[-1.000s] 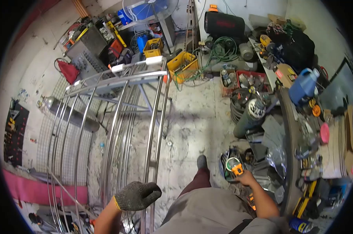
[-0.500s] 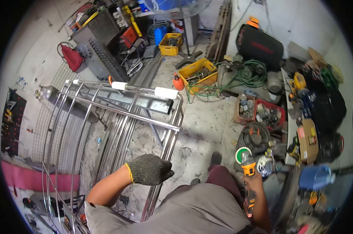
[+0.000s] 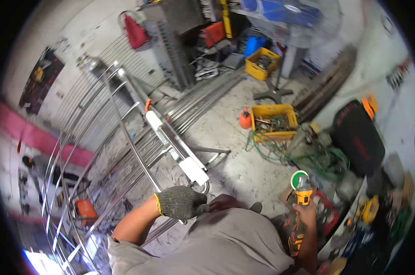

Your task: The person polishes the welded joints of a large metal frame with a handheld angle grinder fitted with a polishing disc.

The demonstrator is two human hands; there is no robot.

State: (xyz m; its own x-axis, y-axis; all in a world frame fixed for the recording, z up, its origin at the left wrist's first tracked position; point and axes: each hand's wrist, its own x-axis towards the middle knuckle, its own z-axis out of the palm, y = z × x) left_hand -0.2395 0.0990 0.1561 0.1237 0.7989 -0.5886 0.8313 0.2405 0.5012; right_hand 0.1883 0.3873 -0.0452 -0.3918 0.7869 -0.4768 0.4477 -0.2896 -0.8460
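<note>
My right hand (image 3: 305, 213) grips a yellow and black angle grinder (image 3: 303, 197), held upright at my right side. A round disc with a green face and pale rim (image 3: 299, 180) sits at its head. My left hand (image 3: 182, 202), in a dark knitted glove with a yellow cuff, is closed in front of my belly. It overlaps a shiny tubular metal frame (image 3: 133, 141); whether it grips the tube is hidden. White wrapping (image 3: 193, 171) covers part of the frame's rail near this hand.
A yellow crate of metal parts (image 3: 275, 132) stands ahead beside an orange bottle (image 3: 245, 119). Green hose (image 3: 329, 161) lies coiled on the floor. Metal tubes (image 3: 207, 98) lie lengthwise to the left. A pedestal fan (image 3: 274, 94) stands behind; a cluttered bench (image 3: 354, 215) runs along the right.
My view has turned to the right, and the frame now appears steeper and closer to me. The gloved left hand now overlaps the frame's end. The angle grinder stays in my right hand.
</note>
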